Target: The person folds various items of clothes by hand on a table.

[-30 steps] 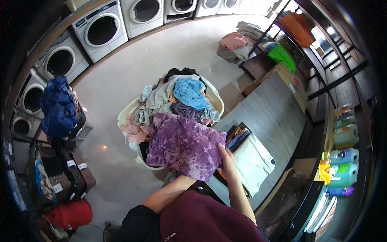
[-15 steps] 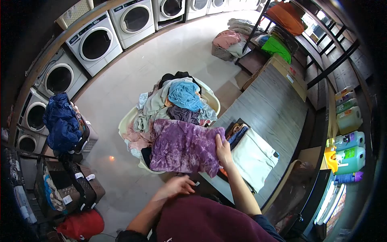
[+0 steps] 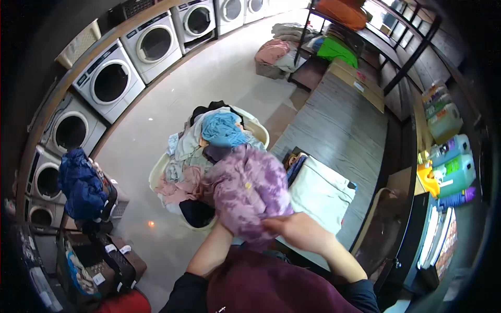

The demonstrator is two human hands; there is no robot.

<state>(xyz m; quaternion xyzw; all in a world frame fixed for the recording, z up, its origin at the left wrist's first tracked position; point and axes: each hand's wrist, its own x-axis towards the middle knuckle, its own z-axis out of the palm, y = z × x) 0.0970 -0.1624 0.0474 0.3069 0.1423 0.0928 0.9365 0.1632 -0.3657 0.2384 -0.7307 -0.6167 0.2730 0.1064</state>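
A purple tie-dyed cloth garment [image 3: 250, 190] hangs bunched and bulging in front of me, over the near side of the basin. My right hand [image 3: 300, 230] is closed on its lower right edge, slightly blurred by motion. Under the garment's lower left part goes my left hand [image 3: 223, 236]; only the wrist and the back of the hand show, and the fabric hides the fingers. Behind it, a cream basin [image 3: 258, 130] is heaped with laundry, including a bright blue cloth [image 3: 224, 128], a pink cloth [image 3: 182, 185] and a black piece [image 3: 197, 213].
On the grey table [image 3: 339, 125] to the right lies a folded pale cloth [image 3: 321, 193] beside darker folded pieces. Front-loading machines [image 3: 110, 81] line the left wall. Brown baskets [image 3: 102, 268] and a navy bundle [image 3: 81, 182] stand at left. Detergent jugs [image 3: 458, 175] sit far right.
The purple garment has gone from spread flat to bunched up and nearer me. My left hand has moved from beside it to underneath. The view has shifted slightly.
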